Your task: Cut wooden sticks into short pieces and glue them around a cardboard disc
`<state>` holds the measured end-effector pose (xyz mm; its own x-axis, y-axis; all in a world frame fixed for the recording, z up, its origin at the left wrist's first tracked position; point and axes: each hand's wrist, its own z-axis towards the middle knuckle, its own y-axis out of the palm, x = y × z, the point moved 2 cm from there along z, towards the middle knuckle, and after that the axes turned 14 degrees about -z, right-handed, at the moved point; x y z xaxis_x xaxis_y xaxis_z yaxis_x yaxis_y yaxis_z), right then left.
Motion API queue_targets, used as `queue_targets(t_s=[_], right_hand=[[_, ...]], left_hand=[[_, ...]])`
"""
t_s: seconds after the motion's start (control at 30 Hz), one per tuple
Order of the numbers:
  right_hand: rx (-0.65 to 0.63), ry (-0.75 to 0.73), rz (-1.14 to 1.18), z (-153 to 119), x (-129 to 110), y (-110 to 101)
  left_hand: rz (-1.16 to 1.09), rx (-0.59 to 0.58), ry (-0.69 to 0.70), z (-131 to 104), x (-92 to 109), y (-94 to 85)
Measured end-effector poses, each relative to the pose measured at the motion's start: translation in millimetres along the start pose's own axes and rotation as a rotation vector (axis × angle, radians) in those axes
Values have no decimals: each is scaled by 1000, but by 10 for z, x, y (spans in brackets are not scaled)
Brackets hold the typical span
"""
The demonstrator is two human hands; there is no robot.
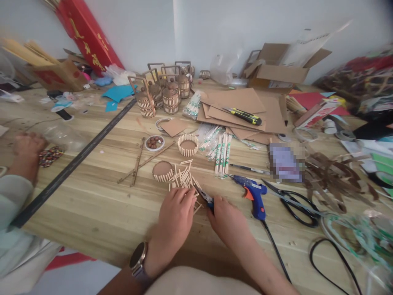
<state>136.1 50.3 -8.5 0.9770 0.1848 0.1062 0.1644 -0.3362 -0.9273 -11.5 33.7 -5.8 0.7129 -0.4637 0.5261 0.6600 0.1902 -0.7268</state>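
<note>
My right hand (225,215) is closed round the handles of a pair of pliers (204,197), whose jaws point to the upper left at the stick pile. Close beside the jaws is my left hand (176,213), its fingers bent and pinched on a short wooden stick (195,196) that they partly hide. Under and beyond the left fingers lies a loose pile of short wooden sticks (183,177). Just behind are a round cardboard base partly edged with sticks (163,171) and another ringed all round (188,145). A watch (138,256) is on my left wrist.
On the right lie a blue glue gun (253,192) with its cord, and black scissors (299,207). Wrapped chopsticks (223,153), cardboard sheets (236,104) with a cutter (244,115), and finished baskets (170,98) stand farther back. Another person's hand (29,143) rests at left, beyond a dark strip (76,164).
</note>
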Motion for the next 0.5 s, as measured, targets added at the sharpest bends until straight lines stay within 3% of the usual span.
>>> queue_targets(t_s=[0.37,0.5], right_hand=[[1,-6,-11,-17,-35,8],[12,7,116,-3,58,4]], left_hand=[[-83,25,42,4,13,-49],[-205,14,-117,-38,-37,-72]])
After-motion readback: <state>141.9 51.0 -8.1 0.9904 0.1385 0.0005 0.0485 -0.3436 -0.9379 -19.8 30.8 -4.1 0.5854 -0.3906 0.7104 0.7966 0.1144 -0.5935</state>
